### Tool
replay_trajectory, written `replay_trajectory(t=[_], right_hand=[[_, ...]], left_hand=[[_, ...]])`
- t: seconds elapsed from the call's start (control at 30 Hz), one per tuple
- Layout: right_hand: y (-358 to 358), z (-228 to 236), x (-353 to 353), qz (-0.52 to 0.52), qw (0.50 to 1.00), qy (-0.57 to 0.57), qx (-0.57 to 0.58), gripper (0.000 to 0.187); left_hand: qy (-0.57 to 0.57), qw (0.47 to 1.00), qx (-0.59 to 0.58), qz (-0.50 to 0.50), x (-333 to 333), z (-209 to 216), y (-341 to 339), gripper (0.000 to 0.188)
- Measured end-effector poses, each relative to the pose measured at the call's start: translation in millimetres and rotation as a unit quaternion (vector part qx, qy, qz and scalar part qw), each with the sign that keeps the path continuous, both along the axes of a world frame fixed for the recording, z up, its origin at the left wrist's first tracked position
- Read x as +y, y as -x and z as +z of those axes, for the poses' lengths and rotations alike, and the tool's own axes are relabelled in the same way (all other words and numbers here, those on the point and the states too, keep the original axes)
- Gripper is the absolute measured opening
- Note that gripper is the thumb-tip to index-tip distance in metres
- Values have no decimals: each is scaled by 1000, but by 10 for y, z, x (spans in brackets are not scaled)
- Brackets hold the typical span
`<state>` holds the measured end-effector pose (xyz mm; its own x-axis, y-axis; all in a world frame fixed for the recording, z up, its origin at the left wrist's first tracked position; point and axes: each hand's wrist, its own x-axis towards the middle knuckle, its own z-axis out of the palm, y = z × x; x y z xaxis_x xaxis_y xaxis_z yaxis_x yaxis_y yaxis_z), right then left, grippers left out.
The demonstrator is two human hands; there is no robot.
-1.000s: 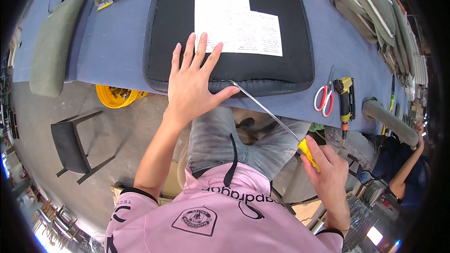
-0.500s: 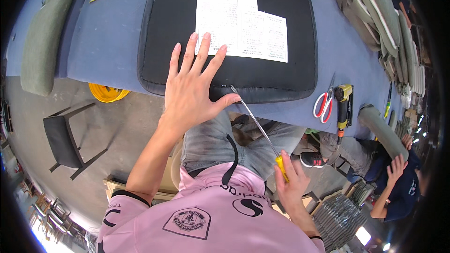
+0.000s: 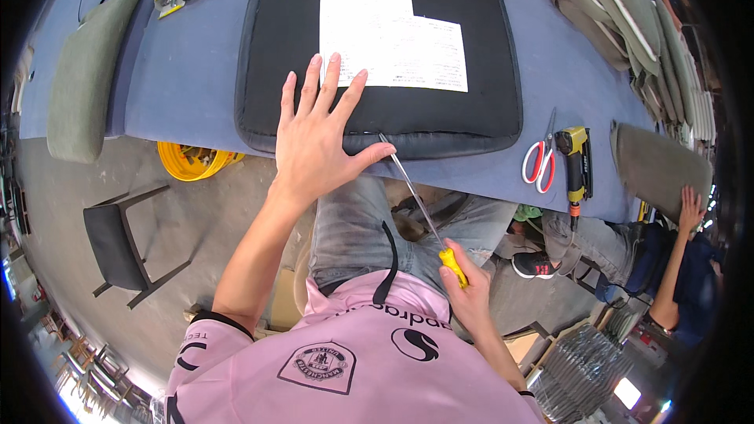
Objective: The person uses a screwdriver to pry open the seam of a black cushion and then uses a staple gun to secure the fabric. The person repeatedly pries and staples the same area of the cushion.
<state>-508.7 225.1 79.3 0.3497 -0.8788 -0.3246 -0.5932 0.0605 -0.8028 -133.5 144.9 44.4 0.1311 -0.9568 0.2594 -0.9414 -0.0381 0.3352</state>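
A black padded seat cushion (image 3: 440,114) lies underside up on the table before me, with white printed paper labels (image 3: 428,51) on it. My left hand (image 3: 318,129) rests flat on its near left part, fingers spread, fingertips over the labels' lower left corner. In my right hand (image 3: 470,286) is the yellow handle of a screwdriver (image 3: 418,204). Its long metal shaft slants up and left, and the tip meets the cushion's near edge beside my left thumb. Whether the tip is under the cover, I cannot tell.
Right of the cushion lie red-handled scissors (image 3: 540,165) and a yellow-black staple gun (image 3: 577,165). Grey-green cushions (image 3: 94,71) lie at left and are piled far right. A yellow bucket (image 3: 196,163) and a chair frame (image 3: 118,243) stand on the floor. A co-worker's hand (image 3: 689,208) holds another pad.
My right hand has moved a little left and up with the screwdriver, while my left hand stays spread on the cushion. At right, the co-worker's pad has been lifted and turned.
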Motion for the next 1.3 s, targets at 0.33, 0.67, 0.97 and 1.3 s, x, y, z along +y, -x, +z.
replay_trajectory(t=[0.33,0.67,0.97,1.3], right_hand=[[-128,369,-50,14,998,19,53,55],[196,-666,-36,-92,532,-651,-534,56],[341,-1305,-159,27,405,-692,-597,57],[168,-1245,-285,85,576,-616,-531,68]], left_hand=[[-4,1000,-4,5,2,8,19,107],[-19,998,37,40,-61,4,33,102],[-9,996,79,44,-104,9,113,87],[-87,935,325,-110,81,349,-111,21]])
